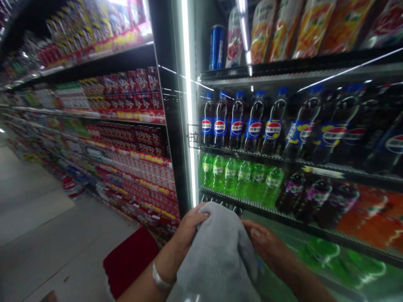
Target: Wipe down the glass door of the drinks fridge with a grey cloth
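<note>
A grey cloth [217, 247] hangs in front of me at the bottom middle, its lower part running out of the picture. My left hand [192, 224] grips its upper left edge, thumb on top; a silver bangle is on that wrist. On the cloth's right side, my right hand [262, 239] has its fingers against the edge, partly tucked behind the fabric. Just beyond both hands stands a drinks cooler with a glass door [226, 201], holding cola bottles [254, 130] and green soda bottles [244, 174].
Long shelves [126, 113] of boxed and canned goods run along the left above a grey tiled floor [63, 239]. A dark red object [130, 258] sits low beside my left forearm. Juice bottles [264, 29] and a blue can [217, 47] fill the cooler's top shelf.
</note>
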Available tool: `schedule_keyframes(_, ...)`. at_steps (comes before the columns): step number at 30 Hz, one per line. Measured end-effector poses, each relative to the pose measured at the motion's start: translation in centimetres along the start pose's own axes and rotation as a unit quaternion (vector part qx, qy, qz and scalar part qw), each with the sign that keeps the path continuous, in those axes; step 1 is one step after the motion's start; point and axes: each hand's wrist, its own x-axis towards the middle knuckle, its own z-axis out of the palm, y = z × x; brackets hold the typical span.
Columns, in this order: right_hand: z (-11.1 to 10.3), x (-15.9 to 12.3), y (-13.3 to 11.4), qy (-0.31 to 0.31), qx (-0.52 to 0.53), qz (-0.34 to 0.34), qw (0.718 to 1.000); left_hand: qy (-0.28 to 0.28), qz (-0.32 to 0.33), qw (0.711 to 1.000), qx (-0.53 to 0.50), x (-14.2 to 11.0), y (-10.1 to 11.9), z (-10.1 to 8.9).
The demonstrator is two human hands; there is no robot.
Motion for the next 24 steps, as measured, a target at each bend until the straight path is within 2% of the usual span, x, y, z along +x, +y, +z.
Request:
schedule_keyframes(4, 1.3, 0.6, -0.2, -0.056, 0.121, 0.008, 0.991, -0.042, 0.009, 0.998, 0.048, 0.2, 0.7, 0.2)
schedule_keyframes(7, 1.4, 0.5, -1.2, -0.050, 0.135, 0.062, 0.988, -0.067, 0.028, 0.993, 0.089, 0.5, 1.5, -0.3)
schedule_keyframes(9, 1.2, 0.3, -1.9, -0.031, 0.116, 0.072, 0.990, -0.069, 0.030, 0.992, 0.103, 0.8, 2.3, -0.9)
schedule_keyframes(11, 1.1, 0.2, -2.3, -0.008, 0.120, 0.070, 0.990, -0.048, 0.025, 0.996, 0.071, 1.2, 3.2, -1.2)
schedule_keyframes(14, 1.5, 0.2, -2.5, 0.016, 0.191, 0.065, 0.979, -0.043, 0.036, 0.995, -0.087, 2.0, 3.6, -1.4)
schedule_keyframes(16, 2.0, 0.3, -2.4, 0.043, 0.244, 0.053, 0.967, -0.054, 0.047, 0.978, -0.195, 2.3, 2.4, -1.6)
schedule_keyframes(18, 2.4, 0.5, -2.2, 0.087, 0.276, 0.041, 0.956, -0.046, 0.028, 0.968, -0.245, 2.3, -0.2, -2.1)
schedule_keyframes(20, 2.5, 0.6, -2.0, 0.129, 0.284, 0.030, 0.949, -0.047, -0.052, 0.967, -0.247, 1.9, -3.6, -3.0)
schedule_keyframes(22, 2.3, 0.8, -1.8, 0.148, 0.270, 0.022, 0.951, -0.097, -0.112, 0.954, -0.259, 1.3, -6.8, -4.0)
schedule_keyframes(24, 2.1, 0.9, -1.8, 0.166, 0.254, 0.020, 0.953, -0.148, -0.134, 0.948, -0.247, 0.6, -9.0, -4.7)
